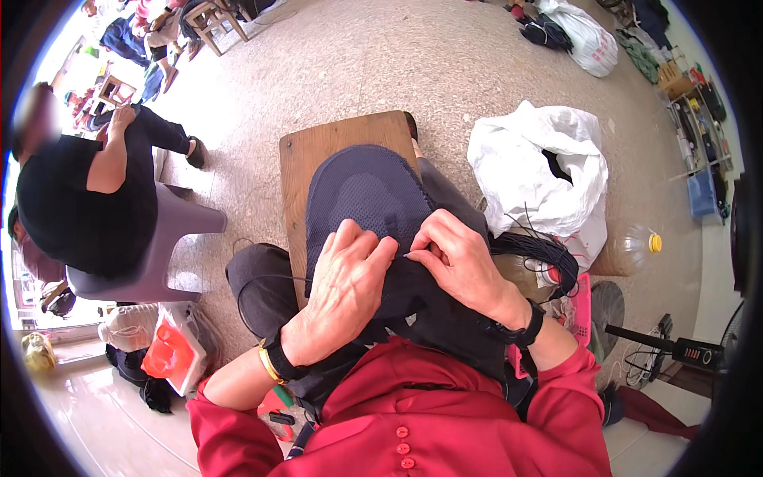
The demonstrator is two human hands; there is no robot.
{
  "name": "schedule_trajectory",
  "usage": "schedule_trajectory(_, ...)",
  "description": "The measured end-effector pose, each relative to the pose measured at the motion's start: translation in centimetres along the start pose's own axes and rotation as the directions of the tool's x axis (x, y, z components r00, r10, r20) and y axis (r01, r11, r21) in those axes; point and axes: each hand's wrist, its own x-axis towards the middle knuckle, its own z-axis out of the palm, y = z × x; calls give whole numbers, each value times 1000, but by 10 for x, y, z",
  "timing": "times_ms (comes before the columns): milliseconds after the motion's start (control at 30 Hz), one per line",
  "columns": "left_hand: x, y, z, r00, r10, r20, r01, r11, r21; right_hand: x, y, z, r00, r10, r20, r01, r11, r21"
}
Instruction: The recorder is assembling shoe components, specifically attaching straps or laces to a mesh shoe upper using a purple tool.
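A dark navy fabric piece (362, 176) with a rounded far end and a mesh middle lies over my lap and a wooden board (298, 171). My left hand (346, 270) is closed on its near part, fingertips pinched together. A thin black cord (274, 277) runs out to the left from beside this hand. Just across from it, my right hand (457, 262) pinches thumb to forefinger. A tiny pale bluish tip (407, 255) shows at those fingertips, too small to name. The fingertips of both hands almost meet over the dark cloth.
Right of my legs stand an open white sack (540, 191), a coil of black cord (548, 258), a clear jug with a yellow cap (632, 248) and a pink basket (584, 310). At left, another person sits on a grey plastic stool (187, 230), near a red-and-white bag (168, 354).
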Motion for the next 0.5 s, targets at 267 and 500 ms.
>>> schedule_trajectory(267,-2,-8,0,997,-80,-19,76,985,-157,2,8,-13,978,-143,155,163,979,-124)
schedule_trajectory(500,-4,-12,4,996,-91,2,89,975,-204,5,4,-16,978,-128,164,135,990,-31)
